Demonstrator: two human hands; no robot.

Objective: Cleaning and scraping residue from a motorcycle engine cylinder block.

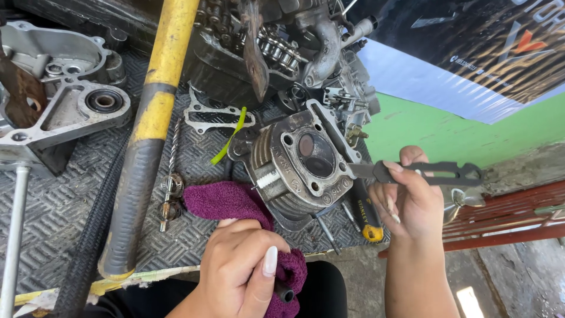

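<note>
A round grey metal cylinder head [300, 168] lies on the ribbed rubber mat [53, 206], its open chamber facing up. My right hand [409, 203] holds a flat dark scraper knife [424, 172] by its slotted handle, the blade tip resting on the head's right rim. My left hand [238, 271] grips a purple cloth [232, 203] near the bottom edge, and a small dark tube end [284, 291] shows under the fingers. The cloth stretches up to touch the head's lower left side.
A yellow and black bar [150, 123] runs diagonally across the mat. Engine casings [65, 100] sit at the left, an engine block with chain [282, 47] behind. A gasket [206, 112], drill bit [172, 171], green strip [231, 135] and yellow-handled screwdriver [368, 218] lie nearby.
</note>
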